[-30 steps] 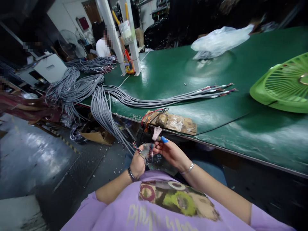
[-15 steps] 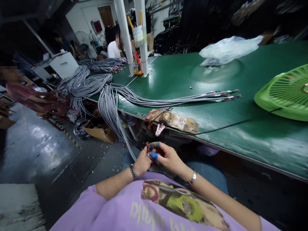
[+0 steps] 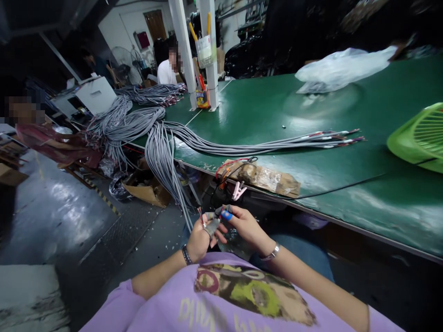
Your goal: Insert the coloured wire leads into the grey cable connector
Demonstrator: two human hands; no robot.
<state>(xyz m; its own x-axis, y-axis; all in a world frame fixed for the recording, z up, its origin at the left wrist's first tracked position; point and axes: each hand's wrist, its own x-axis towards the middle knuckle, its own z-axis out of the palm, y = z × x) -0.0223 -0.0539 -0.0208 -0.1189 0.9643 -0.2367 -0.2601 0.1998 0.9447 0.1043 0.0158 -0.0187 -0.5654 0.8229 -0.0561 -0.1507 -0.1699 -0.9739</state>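
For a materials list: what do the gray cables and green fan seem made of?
Gray cables: probably flexible plastic outside, smooth with a soft sheen, given their even curves. Green fan: likely rigid molded plastic, fairly glossy, judging by its thin, uniformly colored ribs.

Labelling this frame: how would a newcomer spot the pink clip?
Start at the long green table and go to its near edge, where a wooden board lies. The clip is just below the board's left half, beyond the right hand. Its pale pink colour sets it apart from the red and black wires nearby.
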